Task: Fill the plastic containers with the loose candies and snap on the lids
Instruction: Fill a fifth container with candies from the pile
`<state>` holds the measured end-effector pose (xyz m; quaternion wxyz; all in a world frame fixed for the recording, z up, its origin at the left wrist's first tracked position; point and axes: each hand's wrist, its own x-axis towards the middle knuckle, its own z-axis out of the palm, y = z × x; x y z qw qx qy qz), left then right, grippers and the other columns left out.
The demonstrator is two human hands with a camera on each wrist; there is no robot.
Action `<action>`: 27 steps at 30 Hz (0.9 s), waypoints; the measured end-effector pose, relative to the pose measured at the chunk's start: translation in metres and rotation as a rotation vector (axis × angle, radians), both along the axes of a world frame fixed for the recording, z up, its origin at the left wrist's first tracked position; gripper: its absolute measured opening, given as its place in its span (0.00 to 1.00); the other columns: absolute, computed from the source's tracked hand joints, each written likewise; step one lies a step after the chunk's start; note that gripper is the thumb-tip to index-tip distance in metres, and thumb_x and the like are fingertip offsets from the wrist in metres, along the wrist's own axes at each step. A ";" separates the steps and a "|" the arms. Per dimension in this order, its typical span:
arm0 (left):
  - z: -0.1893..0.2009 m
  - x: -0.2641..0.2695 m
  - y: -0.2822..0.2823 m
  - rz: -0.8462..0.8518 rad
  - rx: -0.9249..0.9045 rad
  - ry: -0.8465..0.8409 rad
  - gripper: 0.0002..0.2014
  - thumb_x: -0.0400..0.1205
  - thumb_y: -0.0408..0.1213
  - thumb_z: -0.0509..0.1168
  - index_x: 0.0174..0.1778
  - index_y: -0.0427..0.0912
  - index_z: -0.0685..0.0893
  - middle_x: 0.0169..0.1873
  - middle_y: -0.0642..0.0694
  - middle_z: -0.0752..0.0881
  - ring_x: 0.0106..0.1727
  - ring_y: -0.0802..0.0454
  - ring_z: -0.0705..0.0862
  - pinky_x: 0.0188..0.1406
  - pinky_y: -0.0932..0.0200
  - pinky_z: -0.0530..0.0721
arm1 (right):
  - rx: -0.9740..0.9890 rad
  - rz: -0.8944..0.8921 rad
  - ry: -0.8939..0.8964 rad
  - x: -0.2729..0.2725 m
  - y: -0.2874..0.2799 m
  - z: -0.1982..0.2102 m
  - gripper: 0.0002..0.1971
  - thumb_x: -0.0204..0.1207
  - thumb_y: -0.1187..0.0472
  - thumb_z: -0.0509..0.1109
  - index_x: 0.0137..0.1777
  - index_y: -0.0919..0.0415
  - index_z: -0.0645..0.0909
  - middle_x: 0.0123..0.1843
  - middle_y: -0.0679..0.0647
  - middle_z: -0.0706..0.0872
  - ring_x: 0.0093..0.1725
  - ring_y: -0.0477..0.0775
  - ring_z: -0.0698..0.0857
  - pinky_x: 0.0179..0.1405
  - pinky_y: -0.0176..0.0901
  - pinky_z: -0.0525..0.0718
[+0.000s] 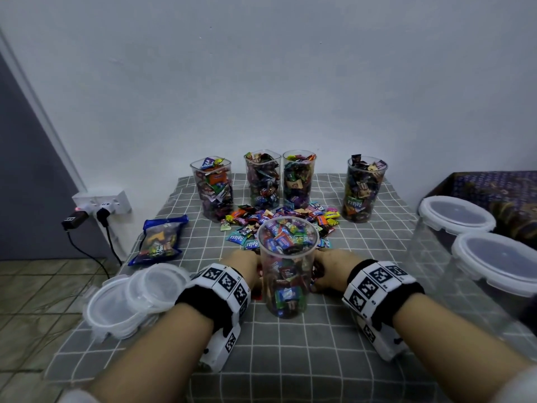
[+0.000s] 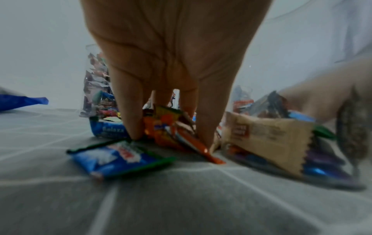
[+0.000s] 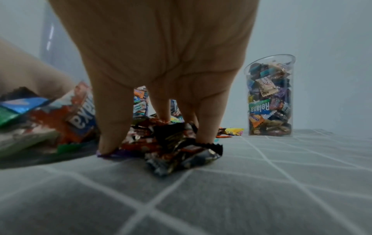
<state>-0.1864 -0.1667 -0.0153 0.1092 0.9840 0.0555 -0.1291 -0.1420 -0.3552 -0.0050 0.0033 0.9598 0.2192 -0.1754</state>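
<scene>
A clear plastic container (image 1: pixel 286 266), nearly full of wrapped candies, stands open in front of me. Behind it lies the loose candy pile (image 1: pixel 293 218). My left hand (image 1: pixel 241 266) reaches past the container's left side; its fingers (image 2: pixel 130 124) point down and pinch orange-wrapped candies (image 2: pixel 165 128) on the cloth. My right hand (image 1: pixel 331 269) is on the container's right side, its fingers (image 3: pixel 112 127) curled round a clump of dark-wrapped candies (image 3: pixel 171 147). A blue candy (image 2: pixel 120 159) lies loose by the left fingers. Both hands' fingertips are hidden behind the container in the head view.
Several filled, lidless containers (image 1: pixel 263 178) stand along the wall. Stacked clear lids (image 1: pixel 130 298) sit at the table's left edge, beside a blue candy bag (image 1: pixel 159 239). Two large lidded tubs (image 1: pixel 456 213) stand at the right. A power strip (image 1: pixel 101 203) hangs at the left.
</scene>
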 end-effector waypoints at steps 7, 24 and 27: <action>0.002 0.010 -0.004 0.085 0.018 -0.008 0.11 0.80 0.46 0.65 0.46 0.41 0.86 0.38 0.43 0.86 0.44 0.44 0.87 0.39 0.56 0.84 | 0.028 0.028 -0.033 -0.002 0.001 0.006 0.21 0.76 0.53 0.70 0.68 0.54 0.75 0.63 0.55 0.82 0.62 0.56 0.80 0.59 0.48 0.82; 0.007 0.002 0.002 0.083 0.095 -0.287 0.14 0.82 0.46 0.60 0.44 0.38 0.84 0.45 0.40 0.87 0.49 0.40 0.84 0.40 0.55 0.77 | 0.077 0.018 -0.199 -0.007 0.004 0.008 0.14 0.81 0.61 0.61 0.64 0.58 0.78 0.64 0.58 0.82 0.63 0.59 0.81 0.59 0.48 0.80; 0.009 0.001 0.003 0.100 0.092 -0.309 0.17 0.83 0.50 0.61 0.43 0.40 0.85 0.44 0.41 0.87 0.48 0.41 0.84 0.37 0.57 0.76 | 0.104 0.007 -0.228 -0.006 0.002 0.008 0.13 0.81 0.62 0.60 0.62 0.59 0.79 0.63 0.58 0.83 0.63 0.59 0.80 0.59 0.48 0.80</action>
